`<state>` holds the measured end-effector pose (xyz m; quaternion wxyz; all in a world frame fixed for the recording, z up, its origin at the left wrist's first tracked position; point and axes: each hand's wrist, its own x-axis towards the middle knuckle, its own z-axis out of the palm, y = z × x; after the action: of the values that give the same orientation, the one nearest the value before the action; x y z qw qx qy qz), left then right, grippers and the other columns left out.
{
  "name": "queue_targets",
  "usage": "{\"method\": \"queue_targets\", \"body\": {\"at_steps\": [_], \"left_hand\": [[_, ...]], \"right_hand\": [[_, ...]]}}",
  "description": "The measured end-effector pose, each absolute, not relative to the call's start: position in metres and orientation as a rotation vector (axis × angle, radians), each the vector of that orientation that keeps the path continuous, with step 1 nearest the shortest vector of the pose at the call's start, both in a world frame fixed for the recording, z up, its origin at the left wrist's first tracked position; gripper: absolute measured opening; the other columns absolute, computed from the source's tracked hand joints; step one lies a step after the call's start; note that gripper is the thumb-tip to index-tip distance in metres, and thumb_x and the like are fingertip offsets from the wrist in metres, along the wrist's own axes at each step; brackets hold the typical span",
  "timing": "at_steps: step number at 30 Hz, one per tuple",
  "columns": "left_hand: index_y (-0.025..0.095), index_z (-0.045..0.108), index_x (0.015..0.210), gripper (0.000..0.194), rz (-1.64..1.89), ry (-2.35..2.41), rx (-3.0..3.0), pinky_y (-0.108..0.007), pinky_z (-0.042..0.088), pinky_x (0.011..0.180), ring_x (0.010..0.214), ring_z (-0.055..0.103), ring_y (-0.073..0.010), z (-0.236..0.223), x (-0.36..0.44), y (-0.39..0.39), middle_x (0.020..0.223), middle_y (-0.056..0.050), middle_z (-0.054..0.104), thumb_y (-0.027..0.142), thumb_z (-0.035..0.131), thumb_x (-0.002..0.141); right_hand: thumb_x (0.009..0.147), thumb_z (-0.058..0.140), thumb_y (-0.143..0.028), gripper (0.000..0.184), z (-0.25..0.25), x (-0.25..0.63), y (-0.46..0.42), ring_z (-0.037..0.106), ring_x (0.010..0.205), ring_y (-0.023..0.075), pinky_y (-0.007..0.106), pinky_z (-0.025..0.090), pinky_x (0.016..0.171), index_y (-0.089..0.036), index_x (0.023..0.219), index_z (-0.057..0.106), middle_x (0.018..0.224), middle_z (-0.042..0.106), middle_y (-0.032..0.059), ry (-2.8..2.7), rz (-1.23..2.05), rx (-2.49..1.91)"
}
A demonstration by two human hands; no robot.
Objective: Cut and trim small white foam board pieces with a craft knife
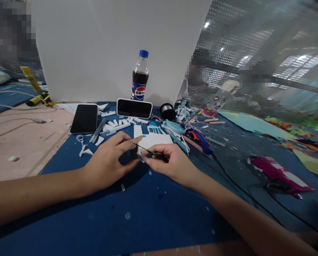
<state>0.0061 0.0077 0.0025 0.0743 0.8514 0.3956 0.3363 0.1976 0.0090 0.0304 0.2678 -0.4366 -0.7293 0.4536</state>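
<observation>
My left hand (pixel 109 161) is curled, with thumb and forefinger closed around a small piece (pixel 134 152) that is mostly hidden and looks dark in shadow. Close beside it, my right hand (pixel 172 163) grips a thin, pointed black-and-green tool (pixel 154 154). Its tip reaches across to the left forefinger. Whether it is tweezers or a blade, I cannot tell. Just beyond the fingers lies a white sheet (pixel 159 139), and behind that a small card with teal squares (pixel 155 130).
On the blue mat (pixel 116 220) stand a cola bottle (pixel 140 80), a propped phone (pixel 134 108) and a dark tablet (pixel 84 119). White scraps (pixel 116 126) lie around. At right are a blue glue gun (pixel 200 140), a magenta corded tool (pixel 280 174), their cables and a wire spool (pixel 167 112).
</observation>
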Motion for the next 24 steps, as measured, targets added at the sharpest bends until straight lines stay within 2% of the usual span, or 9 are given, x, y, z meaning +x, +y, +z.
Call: {"method": "queue_targets", "body": {"at_steps": [9, 16, 24], "left_hand": [[0.015, 0.045, 0.127, 0.047, 0.995, 1.111, 2.603, -0.033, 0.048, 0.073, 0.087, 0.052, -0.02, -0.0037, 0.0054, 0.0126, 0.098, -0.009, 0.053, 0.018, 0.053, 0.081], [0.013, 0.049, 0.119, 0.042, 1.072, 1.073, 2.535, -0.032, 0.049, 0.073, 0.089, 0.055, -0.0188, -0.002, 0.0052, 0.0119, 0.102, -0.01, 0.055, 0.011, 0.055, 0.078], [0.013, 0.053, 0.115, 0.033, 1.121, 1.045, 2.46, -0.027, 0.05, 0.063, 0.084, 0.055, -0.0172, 0.0001, 0.0046, 0.0111, 0.097, -0.009, 0.056, 0.018, 0.053, 0.082]], "right_hand": [[0.073, 0.056, -0.026, 0.021, 0.0326, 0.2009, 0.0132, 0.048, 0.058, 0.0097, 0.022, 0.039, 0.053, -0.012, 0.08, 0.068, 0.068, 0.06, 0.0031, -2.089, 1.127, -1.194], [0.071, 0.058, -0.024, 0.022, 0.0294, 0.2001, 0.0122, 0.044, 0.053, 0.0075, 0.02, 0.037, 0.048, -0.011, 0.084, 0.069, 0.064, 0.058, 0.002, -2.073, 1.072, -1.185], [0.072, 0.057, -0.02, 0.021, 0.0257, 0.2028, 0.0117, 0.039, 0.049, 0.0051, 0.018, 0.033, 0.045, -0.012, 0.088, 0.068, 0.064, 0.059, 0.0, -2.138, 0.902, -1.093]]}}
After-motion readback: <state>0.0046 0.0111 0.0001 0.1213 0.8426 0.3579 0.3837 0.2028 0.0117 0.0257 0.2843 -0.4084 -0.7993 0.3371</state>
